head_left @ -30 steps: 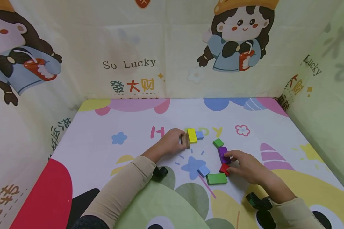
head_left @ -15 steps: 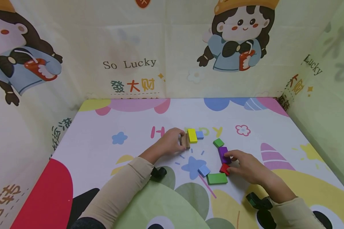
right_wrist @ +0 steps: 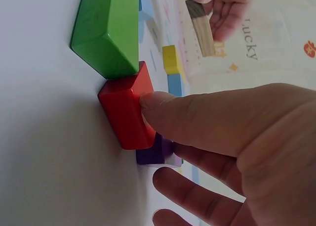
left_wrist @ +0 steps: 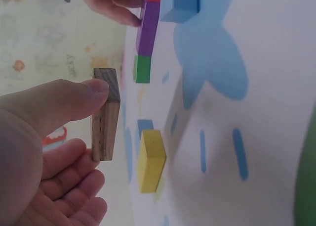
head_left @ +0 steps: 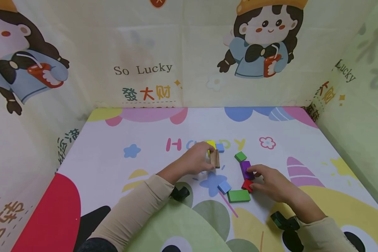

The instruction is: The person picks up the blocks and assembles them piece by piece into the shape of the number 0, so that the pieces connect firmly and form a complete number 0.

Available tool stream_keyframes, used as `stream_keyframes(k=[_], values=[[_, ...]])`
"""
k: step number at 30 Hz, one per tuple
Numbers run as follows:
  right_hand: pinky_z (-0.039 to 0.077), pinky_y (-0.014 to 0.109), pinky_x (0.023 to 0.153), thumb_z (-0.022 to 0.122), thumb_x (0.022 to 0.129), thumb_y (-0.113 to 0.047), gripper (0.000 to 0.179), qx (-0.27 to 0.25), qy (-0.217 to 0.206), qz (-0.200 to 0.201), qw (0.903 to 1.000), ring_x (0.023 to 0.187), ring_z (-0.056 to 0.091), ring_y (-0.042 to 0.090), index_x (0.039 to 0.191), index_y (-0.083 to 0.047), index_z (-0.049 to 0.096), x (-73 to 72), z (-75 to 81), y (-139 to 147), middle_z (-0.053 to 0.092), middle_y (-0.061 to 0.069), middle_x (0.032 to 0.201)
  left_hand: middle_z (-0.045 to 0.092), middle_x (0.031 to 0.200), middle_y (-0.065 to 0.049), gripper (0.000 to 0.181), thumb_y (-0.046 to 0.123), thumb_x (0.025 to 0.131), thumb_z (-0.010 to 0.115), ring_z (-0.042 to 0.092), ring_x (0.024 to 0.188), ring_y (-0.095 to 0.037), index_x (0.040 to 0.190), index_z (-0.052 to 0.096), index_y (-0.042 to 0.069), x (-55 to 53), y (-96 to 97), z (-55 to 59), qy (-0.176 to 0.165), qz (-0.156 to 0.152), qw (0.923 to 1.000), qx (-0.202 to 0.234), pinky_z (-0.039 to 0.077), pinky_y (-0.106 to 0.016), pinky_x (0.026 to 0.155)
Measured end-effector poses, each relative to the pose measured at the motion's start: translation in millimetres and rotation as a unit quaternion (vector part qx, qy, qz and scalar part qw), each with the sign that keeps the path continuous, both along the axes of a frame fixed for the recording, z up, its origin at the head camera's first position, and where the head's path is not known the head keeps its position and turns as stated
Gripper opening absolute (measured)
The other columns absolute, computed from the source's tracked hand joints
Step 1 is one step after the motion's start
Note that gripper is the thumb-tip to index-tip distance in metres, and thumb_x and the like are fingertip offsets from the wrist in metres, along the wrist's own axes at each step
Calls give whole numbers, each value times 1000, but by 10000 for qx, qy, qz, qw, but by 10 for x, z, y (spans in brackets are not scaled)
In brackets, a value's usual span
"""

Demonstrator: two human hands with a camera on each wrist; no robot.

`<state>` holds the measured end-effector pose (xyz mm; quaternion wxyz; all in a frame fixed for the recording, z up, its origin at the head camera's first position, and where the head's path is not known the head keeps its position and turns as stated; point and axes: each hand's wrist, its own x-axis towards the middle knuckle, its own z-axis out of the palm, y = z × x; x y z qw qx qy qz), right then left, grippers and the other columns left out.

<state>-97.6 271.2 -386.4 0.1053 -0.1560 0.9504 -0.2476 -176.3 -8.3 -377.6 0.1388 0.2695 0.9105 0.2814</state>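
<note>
My left hand [head_left: 196, 159] pinches a natural-wood block [head_left: 215, 159] between thumb and fingers. In the left wrist view the wooden block [left_wrist: 106, 114] hangs clear of the table, near a yellow block [left_wrist: 152, 160]. In the head view it partly covers the yellow block [head_left: 211, 144], which lies beside a small blue block [head_left: 220, 147]. My right hand [head_left: 272, 183] rests its thumb on a red block [right_wrist: 128, 107] and a finger against a purple block [head_left: 246, 170]. Its other fingers are loosely extended.
A small green block [head_left: 240, 156] touches the purple one's far end. A larger green block [head_left: 238, 196] lies nearer me by the red block, with a light-blue block [head_left: 224, 187] at its left. Together the blocks form a broken curve. Printed fabric walls [head_left: 195, 52] surround the table.
My left hand has moved right and slightly toward me, carrying the wooden block from beside the yellow block to in front of it. The right hand has stayed in place.
</note>
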Motion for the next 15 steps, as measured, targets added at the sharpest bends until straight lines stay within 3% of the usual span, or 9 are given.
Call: stream_keyframes(k=[8, 15], values=[[50, 54, 87, 81, 84, -17, 50, 13, -46, -31, 10000, 104, 60, 35, 127, -1, 61, 0, -1, -2, 64, 15, 118, 57, 129, -5, 57, 24, 85, 82, 50, 113, -16, 133, 60, 5, 59, 104, -28, 53, -7, 9999, -159, 47, -25, 94], [49, 55, 89, 80, 85, -15, 49, 16, -49, -53, 10000, 105, 60, 36, 127, -1, 61, 3, -11, -3, 64, 15, 119, 56, 132, -5, 56, 26, 84, 83, 50, 116, -17, 133, 61, 7, 97, 161, -73, 101, 32, 9993, -349, 45, -24, 98]])
